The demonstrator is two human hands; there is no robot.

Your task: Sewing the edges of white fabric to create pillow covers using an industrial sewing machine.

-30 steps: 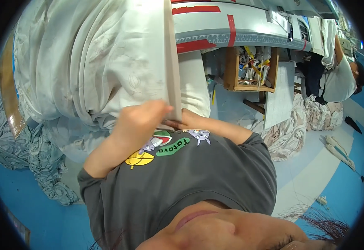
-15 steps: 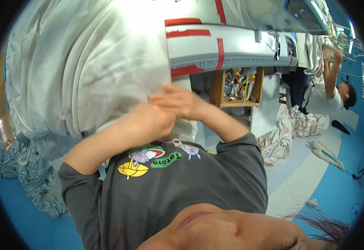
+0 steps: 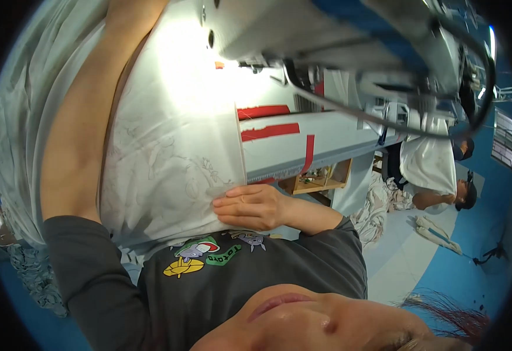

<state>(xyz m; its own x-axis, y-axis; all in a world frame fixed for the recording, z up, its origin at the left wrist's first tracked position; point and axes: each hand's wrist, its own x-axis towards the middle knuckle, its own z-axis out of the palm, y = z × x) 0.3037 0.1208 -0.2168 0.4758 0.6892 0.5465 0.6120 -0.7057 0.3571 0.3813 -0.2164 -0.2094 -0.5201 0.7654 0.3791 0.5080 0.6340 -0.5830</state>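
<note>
The white cloth is spread over the worktop, its long axis running from 6 o'clock near the chest up to 12 o'clock under the sewing machine. The right hand is laid on the cloth's near right corner at about 5 o'clock, fingers curled and pressing on the edge. The left forearm is stretched along the cloth's left side toward 12 o'clock; the left hand is cut off at the top rim, so its grip cannot be told. The right hand is the nearer one. Half a second earlier both hands were bunched together at the cloth's near edge; since then the left arm has been extended away.
</note>
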